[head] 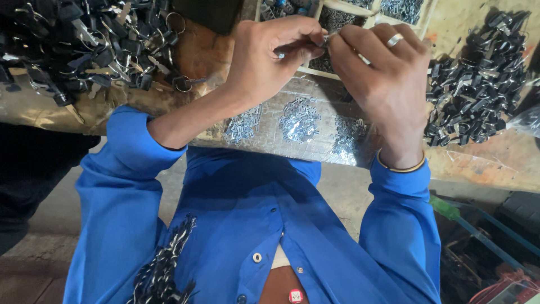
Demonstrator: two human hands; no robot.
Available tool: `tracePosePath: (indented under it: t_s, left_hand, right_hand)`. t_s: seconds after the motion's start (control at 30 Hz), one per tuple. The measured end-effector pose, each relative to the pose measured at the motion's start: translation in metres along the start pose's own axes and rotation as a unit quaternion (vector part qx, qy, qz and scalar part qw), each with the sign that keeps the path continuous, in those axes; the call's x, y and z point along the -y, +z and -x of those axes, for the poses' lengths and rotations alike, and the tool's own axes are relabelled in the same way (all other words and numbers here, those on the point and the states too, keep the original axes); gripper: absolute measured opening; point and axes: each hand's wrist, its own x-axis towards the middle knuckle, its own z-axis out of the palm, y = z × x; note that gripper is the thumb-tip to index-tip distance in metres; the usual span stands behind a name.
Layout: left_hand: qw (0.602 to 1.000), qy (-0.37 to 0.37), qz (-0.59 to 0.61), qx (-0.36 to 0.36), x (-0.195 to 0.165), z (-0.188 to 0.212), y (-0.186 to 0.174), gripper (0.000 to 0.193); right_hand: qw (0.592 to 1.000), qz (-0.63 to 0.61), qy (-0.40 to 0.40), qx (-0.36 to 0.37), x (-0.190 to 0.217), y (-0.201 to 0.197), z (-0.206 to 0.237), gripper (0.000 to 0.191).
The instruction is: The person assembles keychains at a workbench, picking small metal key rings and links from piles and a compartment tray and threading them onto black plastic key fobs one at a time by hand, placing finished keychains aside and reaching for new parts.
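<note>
While both hands meet above the foil-covered bench (315, 147), the left hand (270, 59) and right hand (388, 73) pinch a small metal piece (326, 38) between fingertips; steady, close grips likely serve best, over the little silver heaps (299, 119)
</note>
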Motion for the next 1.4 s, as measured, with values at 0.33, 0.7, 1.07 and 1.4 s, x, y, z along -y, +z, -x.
tracePosePath:
  t_s: [0.33,0.7,1.07,1.4]
  left_hand:
    - [0.999,0.031,0.027,-0.002,0.0,0.003,0.001,0.019]
    - [0.999,0.0,0.039,-0.009,-0.004,0.012,-0.003,0.016]
    - [0.996,-0.058,0.075,0.007,-0.057,0.09,-0.004,0.014]
    - [0.961,-0.186,0.127,-0.158,-0.062,0.217,-0.014,0.026]
  right_hand:
    - [0.9,-0.301,0.307,-0.075,0.005,-0.003,0.004,0.032]
    - [0.961,-0.138,0.238,-0.016,0.007,-0.028,0.079,0.027]
    - [0.943,-0.117,0.31,0.013,0.076,0.001,0.161,0.018]
    - [0.946,-0.234,0.222,-0.017,0.196,0.03,0.132,0.031]
